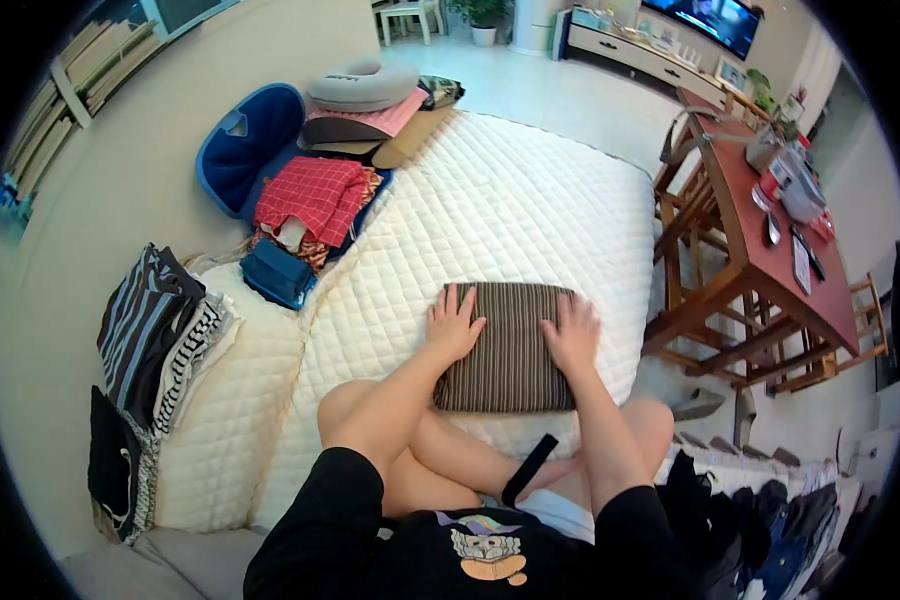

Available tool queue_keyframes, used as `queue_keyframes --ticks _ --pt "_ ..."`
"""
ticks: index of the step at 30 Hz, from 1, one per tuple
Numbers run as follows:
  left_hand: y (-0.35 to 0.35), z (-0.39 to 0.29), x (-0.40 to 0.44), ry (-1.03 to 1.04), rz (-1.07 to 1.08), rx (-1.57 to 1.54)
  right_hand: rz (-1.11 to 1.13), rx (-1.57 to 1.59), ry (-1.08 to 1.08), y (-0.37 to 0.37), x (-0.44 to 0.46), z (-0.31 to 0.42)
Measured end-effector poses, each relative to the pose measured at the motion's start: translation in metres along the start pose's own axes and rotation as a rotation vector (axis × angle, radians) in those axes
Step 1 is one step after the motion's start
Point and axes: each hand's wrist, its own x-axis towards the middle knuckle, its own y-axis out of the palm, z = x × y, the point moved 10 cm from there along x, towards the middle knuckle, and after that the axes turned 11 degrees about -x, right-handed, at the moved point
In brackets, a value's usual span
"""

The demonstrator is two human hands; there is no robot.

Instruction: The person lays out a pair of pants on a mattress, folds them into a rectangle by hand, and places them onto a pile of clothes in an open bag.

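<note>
A brown striped cloth, folded into a flat rectangle, lies on the white quilted cover in front of my crossed legs. My left hand rests on its upper left edge with the fingers apart. On its upper right edge lies my right hand, fingers spread and slightly blurred. Neither hand grips anything. A black strap lies across my lower legs, below the cloth.
Folded striped clothes are stacked at the left. Behind them, a blue chair stands beside red checked cloth and a grey neck pillow. A red-topped table is at the right; dark clothes lie at the lower right.
</note>
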Motion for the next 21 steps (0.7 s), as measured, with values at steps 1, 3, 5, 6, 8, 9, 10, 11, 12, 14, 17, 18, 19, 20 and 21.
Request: queue_keyframes --ticks 1,3,5,6,8,9,10,11,12,14,17,18,19,20,21 --pt "-0.002 0.011 0.008 -0.057 -0.056 -0.063 0.022 0.136 0.119 0.022 0.01 -0.031" --pt "-0.021 0.018 0.017 -0.126 -0.09 -0.24 -0.102 0.259 0.072 0.021 0.022 -0.052" --pt "-0.028 0.035 0.028 -0.227 -0.089 -0.457 -0.005 0.489 0.066 0.008 0.03 -0.056" --pt "-0.024 0.048 0.034 -0.294 -0.071 -0.585 0.063 0.881 0.175 0.02 0.035 -0.057" --pt "-0.014 0.067 0.037 -0.37 -0.115 -0.779 0.287 1.059 0.213 0.037 0.043 -0.046" --pt "-0.002 0.065 0.034 -0.412 0.023 -0.957 0.397 1.146 0.23 0.044 0.046 -0.041" --pt "0.007 0.061 0.029 -0.448 0.163 -1.132 0.438 1.158 0.185 0.044 0.051 -0.034" --pt "0.015 0.052 0.023 -0.479 0.306 -1.305 0.519 1.171 0.2 0.047 0.053 -0.031" --pt "0.012 0.056 0.021 -0.512 0.246 -1.238 0.6 1.181 0.215 0.042 0.052 -0.027" --pt "0.017 0.051 0.019 -0.539 0.286 -1.38 0.7 1.229 0.251 0.041 0.046 -0.021" --pt "0.009 0.039 0.021 -0.484 0.282 -1.564 0.718 1.369 0.306 0.039 0.041 -0.021" --pt "0.003 0.034 0.023 -0.448 0.269 -1.62 0.701 1.435 0.321 0.035 0.038 -0.022" --pt "-0.005 0.032 0.024 -0.421 0.232 -1.612 0.684 1.5 0.336 0.031 0.035 -0.022" --pt "-0.013 0.031 0.026 -0.392 0.193 -1.603 0.642 1.517 0.327 0.025 0.037 -0.022" --pt "-0.024 0.029 0.028 -0.364 0.153 -1.594 0.601 1.534 0.316 0.018 0.039 -0.022"
